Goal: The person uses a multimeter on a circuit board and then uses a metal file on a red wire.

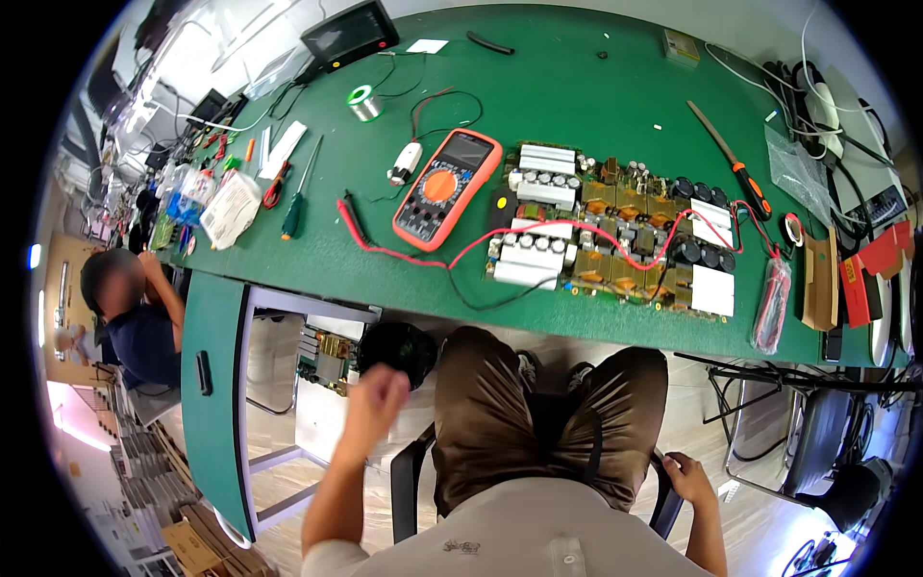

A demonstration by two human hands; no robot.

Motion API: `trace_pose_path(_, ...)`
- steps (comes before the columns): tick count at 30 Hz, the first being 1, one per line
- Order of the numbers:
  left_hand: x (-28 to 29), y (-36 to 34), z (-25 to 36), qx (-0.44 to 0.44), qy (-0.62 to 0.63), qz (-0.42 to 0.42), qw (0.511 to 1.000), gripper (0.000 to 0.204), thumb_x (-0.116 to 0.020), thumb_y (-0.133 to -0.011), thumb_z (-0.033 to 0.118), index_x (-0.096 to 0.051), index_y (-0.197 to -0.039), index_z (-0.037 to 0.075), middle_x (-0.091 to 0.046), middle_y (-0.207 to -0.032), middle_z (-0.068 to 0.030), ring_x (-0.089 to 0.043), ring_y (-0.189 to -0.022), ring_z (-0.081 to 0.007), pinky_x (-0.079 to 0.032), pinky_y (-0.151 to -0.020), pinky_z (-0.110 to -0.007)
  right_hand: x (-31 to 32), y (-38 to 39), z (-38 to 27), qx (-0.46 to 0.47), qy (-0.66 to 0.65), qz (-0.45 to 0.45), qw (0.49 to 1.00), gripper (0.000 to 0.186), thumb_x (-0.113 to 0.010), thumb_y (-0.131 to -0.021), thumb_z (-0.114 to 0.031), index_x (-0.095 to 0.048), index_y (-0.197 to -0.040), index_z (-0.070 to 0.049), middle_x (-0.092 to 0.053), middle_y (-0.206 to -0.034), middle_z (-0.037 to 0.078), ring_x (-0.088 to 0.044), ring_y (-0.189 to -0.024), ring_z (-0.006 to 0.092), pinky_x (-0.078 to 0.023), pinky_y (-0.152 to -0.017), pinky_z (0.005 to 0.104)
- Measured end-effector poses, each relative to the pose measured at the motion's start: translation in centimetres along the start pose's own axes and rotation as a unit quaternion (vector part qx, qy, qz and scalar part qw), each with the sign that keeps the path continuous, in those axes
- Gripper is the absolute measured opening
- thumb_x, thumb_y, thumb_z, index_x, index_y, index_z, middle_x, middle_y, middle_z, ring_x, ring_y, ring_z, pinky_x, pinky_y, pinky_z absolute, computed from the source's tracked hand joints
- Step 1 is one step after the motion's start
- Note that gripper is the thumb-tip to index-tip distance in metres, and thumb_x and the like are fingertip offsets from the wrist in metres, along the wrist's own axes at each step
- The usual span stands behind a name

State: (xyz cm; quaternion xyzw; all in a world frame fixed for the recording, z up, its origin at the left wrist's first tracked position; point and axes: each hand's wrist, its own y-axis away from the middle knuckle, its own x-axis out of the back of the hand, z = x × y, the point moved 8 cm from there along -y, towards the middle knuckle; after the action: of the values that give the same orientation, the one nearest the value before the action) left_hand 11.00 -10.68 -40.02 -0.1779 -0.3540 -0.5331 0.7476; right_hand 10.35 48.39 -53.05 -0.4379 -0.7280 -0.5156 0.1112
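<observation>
Below the table edge, my left hand (377, 399) is raised and closed, slightly blurred, in front of a black round bin (404, 348). Whatever it may hold is hidden. My right hand (686, 477) rests beside the chair's right armrest (665, 505), its fingers loosely curled with nothing seen in them. On the table ahead lies a circuit board assembly (615, 231) with white heatsinks, capacitors and copper-coloured coils. An orange multimeter (447, 189) lies to its left. The red test lead (577, 226) runs across the board. Neither hand touches these.
A green screwdriver (291, 219), solder spool (364, 103) and small monitor (350, 37) are on the table's left. A file with orange handle (750, 188) and open cardboard box (820, 279) lie right. Another board (329, 358) sits under the table. A co-worker (139, 313) sits far left.
</observation>
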Motion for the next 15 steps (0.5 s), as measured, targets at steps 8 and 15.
trace_pose_path(8,11.9,-19.7,0.2,-0.047,-0.129,0.246,0.96,0.039,-0.07,-0.081,0.034,-0.065,-0.099,-0.001,-0.067,-0.081,-0.0219,-0.067,-0.077,-0.0372,-0.053,-0.073,-0.041,8.9,0.8,-13.8,0.236,0.075,-0.05,0.968,0.018,-0.062,-0.086,-0.019,-0.069,-0.09,-0.002,-0.069,-0.073,0.011,-0.066,-0.066,0.0182,-0.053,-0.064,0.0312)
trace_pose_path(15,9.9,-22.1,0.9,0.006,-0.113,0.177,0.978,0.018,-0.063,-0.069,0.02,-0.072,-0.07,0.005,-0.067,-0.072,-0.0207,-0.067,-0.073,-0.0373,-0.055,-0.07,-0.045,27.1,-2.4,-24.4,0.39,-0.102,0.22,0.888,0.019,-0.056,-0.096,-0.017,-0.063,-0.102,0.0,-0.057,-0.079,0.0,-0.05,-0.07,0.0062,-0.039,-0.061,0.0209)
